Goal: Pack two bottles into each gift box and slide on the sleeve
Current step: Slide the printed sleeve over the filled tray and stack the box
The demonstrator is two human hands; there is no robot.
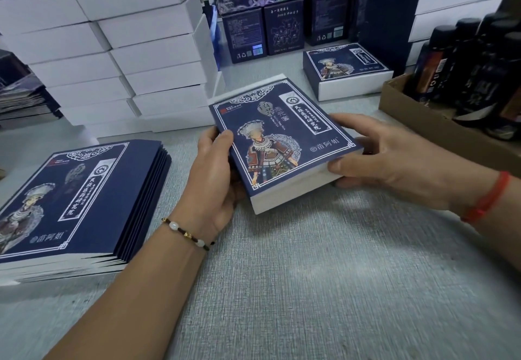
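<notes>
A white gift box (pixel 284 193) wrapped in a dark blue printed sleeve (pixel 282 139) lies tilted at the table's middle. White box ends show at both the near and far edge of the sleeve. My left hand (pixel 214 173) grips its left side, thumb on the sleeve top. My right hand (pixel 394 159) holds the right side, with the thumb on the near right corner and the fingers along the far edge. Dark bottles (pixel 462 72) stand in a cardboard tray (pixel 417 114) at the right. What is inside the box is hidden.
A stack of flat blue sleeves (pixel 84 199) lies at the left. Piled white boxes (pixel 135 49) fill the back left. A sleeved box (pixel 346 72) sits behind, with blue cartons (pixel 265 29) beyond. More white boxes (pixel 456 7) stand at the back right.
</notes>
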